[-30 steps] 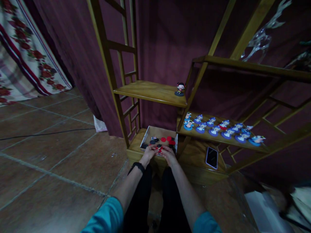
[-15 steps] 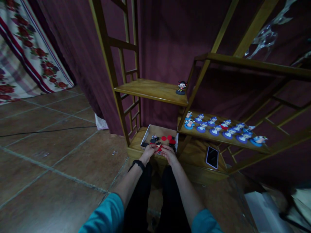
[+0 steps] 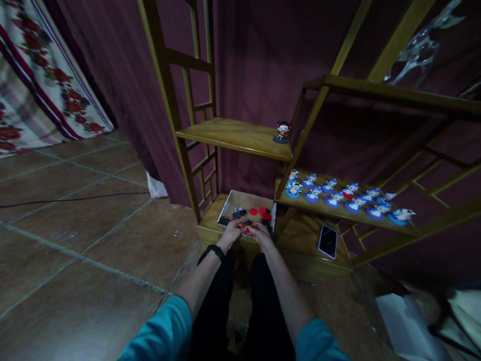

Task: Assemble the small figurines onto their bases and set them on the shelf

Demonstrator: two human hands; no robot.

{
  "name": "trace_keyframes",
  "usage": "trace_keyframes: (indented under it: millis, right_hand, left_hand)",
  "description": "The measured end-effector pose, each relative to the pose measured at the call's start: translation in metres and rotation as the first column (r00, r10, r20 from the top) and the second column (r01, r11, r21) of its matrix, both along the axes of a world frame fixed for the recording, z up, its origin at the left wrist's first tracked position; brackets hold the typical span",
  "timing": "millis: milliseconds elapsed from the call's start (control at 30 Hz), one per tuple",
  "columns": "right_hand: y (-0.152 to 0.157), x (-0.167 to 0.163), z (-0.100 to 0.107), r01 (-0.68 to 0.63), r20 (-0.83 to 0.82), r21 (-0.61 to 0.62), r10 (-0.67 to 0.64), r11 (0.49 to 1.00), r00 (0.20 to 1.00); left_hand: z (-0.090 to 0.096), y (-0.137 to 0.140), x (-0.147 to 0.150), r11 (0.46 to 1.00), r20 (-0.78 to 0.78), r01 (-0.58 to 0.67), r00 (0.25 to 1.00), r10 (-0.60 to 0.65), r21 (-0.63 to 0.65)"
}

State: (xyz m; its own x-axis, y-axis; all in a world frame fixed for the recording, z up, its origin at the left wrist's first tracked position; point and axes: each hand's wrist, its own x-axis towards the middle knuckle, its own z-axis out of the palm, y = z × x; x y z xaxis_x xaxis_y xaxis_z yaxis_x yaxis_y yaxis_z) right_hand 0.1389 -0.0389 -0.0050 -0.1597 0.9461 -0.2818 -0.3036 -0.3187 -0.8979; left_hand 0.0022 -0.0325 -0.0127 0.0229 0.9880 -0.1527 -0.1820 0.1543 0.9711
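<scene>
Between my two hands is a small red figurine with a dark head (image 3: 248, 226). My left hand (image 3: 232, 232) grips its left side, and my right hand (image 3: 262, 233) grips its right side, fingertips closed on it. Both hands are over the front edge of an open cardboard box (image 3: 246, 198). Inside the box lie red discs (image 3: 254, 211), dark round bases (image 3: 236, 215) and a small black-and-white piece (image 3: 238, 209). My fingers hide the figurine's lower part.
On the upper left shelf (image 3: 233, 134) stands a black-haired figurine (image 3: 282, 131). Several blue and white figurines (image 3: 333, 199) fill the right shelf. A phone (image 3: 328, 241) lies on the lower board. Wooden posts (image 3: 165, 100) frame the left side. A white box (image 3: 406, 321) is on the floor.
The red figurine has turned or tilted slightly between my fingers, its head now showing darker. Both hands stay at the box front. The view has shifted a little.
</scene>
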Motion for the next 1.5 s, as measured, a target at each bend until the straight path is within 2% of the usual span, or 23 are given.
trace_keyframes:
  millis: [267,467,600,700,767,867,933,1033,1233,1500]
  right_hand:
    - [0.004,0.002,-0.002,-0.029,0.025,0.021,0.029,0.999,0.999]
    - [0.007,0.001,-0.005,0.016,0.027,0.016,-0.016,1.000,0.999]
    - [0.004,0.001,-0.001,0.036,-0.003,0.060,-0.036,0.998,0.999]
    - [0.001,0.002,0.003,0.043,-0.024,0.082,-0.041,0.996,0.999]
    - [0.000,0.004,0.005,0.040,-0.046,0.093,-0.036,0.995,0.998]
    - [0.000,0.005,0.007,0.032,-0.068,0.106,-0.024,0.994,0.997]
    - [0.000,0.005,0.007,0.030,-0.074,0.111,-0.022,0.993,0.997]
    - [0.000,0.003,0.009,0.034,-0.077,0.110,-0.026,0.993,0.997]
    - [0.000,0.002,0.009,0.063,-0.045,0.088,-0.059,0.994,0.997]
    - [0.002,0.004,0.005,0.077,-0.012,0.090,-0.077,0.993,0.997]
  left_hand:
    - [0.000,0.001,0.002,0.998,-0.029,-0.017,0.999,0.019,0.056]
    - [0.013,-0.007,0.007,0.977,-0.277,-0.042,0.956,0.101,0.210]
    - [0.028,-0.019,0.009,0.956,-0.525,0.017,0.839,0.147,0.293]
    - [0.039,-0.029,0.010,0.937,-0.721,0.126,0.674,0.160,0.327]
    - [0.045,-0.035,0.010,0.935,-0.824,0.186,0.545,0.158,0.303]
    - [0.052,-0.039,0.009,0.917,-0.908,0.277,0.384,0.168,0.287]
    - [0.055,-0.040,0.007,0.890,-0.930,0.346,0.318,0.187,0.297]
    - [0.058,-0.040,0.004,0.860,-0.944,0.413,0.262,0.202,0.299]
    - [0.057,-0.041,0.005,0.860,-0.959,0.434,0.201,0.199,0.269]
    - [0.055,-0.043,0.007,0.853,-0.962,0.449,0.190,0.198,0.264]
